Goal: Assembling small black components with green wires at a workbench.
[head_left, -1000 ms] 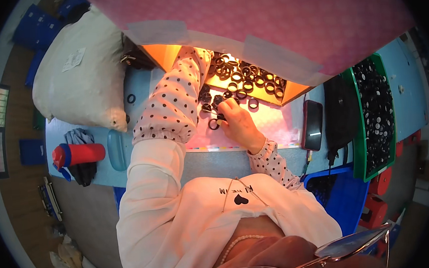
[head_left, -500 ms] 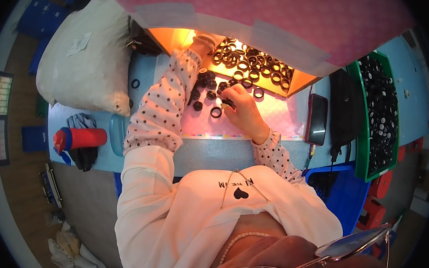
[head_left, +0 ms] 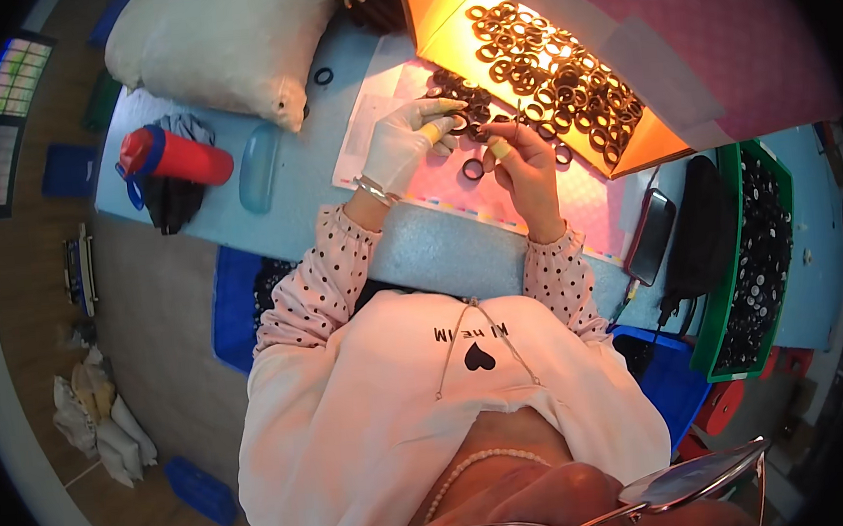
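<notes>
Fisheye view from wearer's head, upright, facing steeply down. Glasses (head_left: 690, 473) very near at lower edge; white top (head_left: 428, 360) beyond; left hand (head_left: 406, 145) and right hand (head_left: 526, 166) farther, above centre, over blue table (head_left: 430, 245).

Here's your pale blue table (head_left: 430, 238), orange light (head_left: 452, 5) glowing at its far side; grey floor (head_left: 157, 321) spreads to the table's left, then brown flooring (head_left: 30, 261), then a gridded window (head_left: 18, 84).

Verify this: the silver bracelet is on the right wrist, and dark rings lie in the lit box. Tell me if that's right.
Wrong wrist: the head view shows the silver bracelet on the left wrist; dark rings do lie in the lit box.
</notes>
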### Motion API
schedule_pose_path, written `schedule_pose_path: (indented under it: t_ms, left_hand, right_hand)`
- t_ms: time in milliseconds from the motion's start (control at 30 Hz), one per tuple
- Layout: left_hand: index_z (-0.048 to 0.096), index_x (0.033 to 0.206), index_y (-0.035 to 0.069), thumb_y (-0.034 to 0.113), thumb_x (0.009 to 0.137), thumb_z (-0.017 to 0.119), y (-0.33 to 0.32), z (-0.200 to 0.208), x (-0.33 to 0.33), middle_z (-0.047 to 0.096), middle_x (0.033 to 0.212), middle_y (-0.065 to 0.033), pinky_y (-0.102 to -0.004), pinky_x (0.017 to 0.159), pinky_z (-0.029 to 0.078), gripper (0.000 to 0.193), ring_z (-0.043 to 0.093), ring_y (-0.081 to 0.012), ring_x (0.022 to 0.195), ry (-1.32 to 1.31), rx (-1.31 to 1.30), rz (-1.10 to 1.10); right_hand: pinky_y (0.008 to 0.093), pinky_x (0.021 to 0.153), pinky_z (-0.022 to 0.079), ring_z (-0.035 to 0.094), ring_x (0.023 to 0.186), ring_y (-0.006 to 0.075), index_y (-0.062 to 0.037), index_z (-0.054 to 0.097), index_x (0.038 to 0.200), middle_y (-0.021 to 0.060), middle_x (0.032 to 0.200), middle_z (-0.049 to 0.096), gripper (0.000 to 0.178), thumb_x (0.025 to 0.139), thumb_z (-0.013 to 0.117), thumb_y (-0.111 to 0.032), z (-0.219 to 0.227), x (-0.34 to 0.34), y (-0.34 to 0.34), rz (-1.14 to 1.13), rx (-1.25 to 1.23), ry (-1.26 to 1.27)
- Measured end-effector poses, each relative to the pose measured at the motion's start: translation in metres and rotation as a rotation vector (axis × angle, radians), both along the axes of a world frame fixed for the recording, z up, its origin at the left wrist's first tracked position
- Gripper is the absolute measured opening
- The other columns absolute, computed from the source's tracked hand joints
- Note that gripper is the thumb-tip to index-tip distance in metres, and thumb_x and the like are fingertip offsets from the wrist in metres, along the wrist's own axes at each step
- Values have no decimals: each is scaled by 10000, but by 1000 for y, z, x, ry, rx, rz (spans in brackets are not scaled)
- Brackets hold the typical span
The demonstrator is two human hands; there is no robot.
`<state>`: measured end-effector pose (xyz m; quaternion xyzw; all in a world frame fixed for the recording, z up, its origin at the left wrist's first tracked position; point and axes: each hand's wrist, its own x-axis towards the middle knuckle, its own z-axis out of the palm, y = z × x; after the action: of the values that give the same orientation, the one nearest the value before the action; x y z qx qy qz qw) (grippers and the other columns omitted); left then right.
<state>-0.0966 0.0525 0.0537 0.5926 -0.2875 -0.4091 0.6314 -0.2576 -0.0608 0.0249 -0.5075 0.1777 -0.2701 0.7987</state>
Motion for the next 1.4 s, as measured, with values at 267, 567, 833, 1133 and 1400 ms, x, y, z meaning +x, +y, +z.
schedule_pose_path:
  t_ms: [267,567,833,1133,1400]
  left_hand:
    - [628,1194,-4,68,927,649,20,-13,-20,707,1023,-73,-220,657,536,278,636,-85,741,73,-89,98]
    - [585,1218,-37,-4,926,624,16,-20,-35,688,1109,-107,-245,711,560,297,660,-116,826,39,-85,116]
    - [572,1273,-27,-5,919,633,19,-23,-43,693,1083,-98,-270,800,560,360,663,-132,914,-471,-69,109]
    - [642,1155,-25,-25,940,571,20,-20,-29,695,1074,-103,-245,753,539,226,637,-114,808,92,-88,167]
    - [644,1176,-9,-7,947,559,17,-28,-34,689,1048,-95,-237,723,529,244,619,-106,755,-226,-49,98]
  right_hand:
    - [148,460,342,581,621,42,-1,622,1028,57,898,683,97,964,592,-67,-11,7,11,-25,28,-109]
    - [151,542,435,611,689,36,13,626,999,36,890,689,94,947,624,-65,-6,2,10,-64,-111,9]
    - [193,626,498,609,723,63,36,619,975,37,845,662,93,922,652,-33,-5,3,13,-68,-228,69]
    - [137,491,377,569,631,32,9,630,960,30,831,668,114,946,630,-104,0,0,5,-36,50,11]
    - [149,464,330,558,606,21,-4,635,951,24,756,653,157,946,657,-159,-5,3,8,110,66,94]
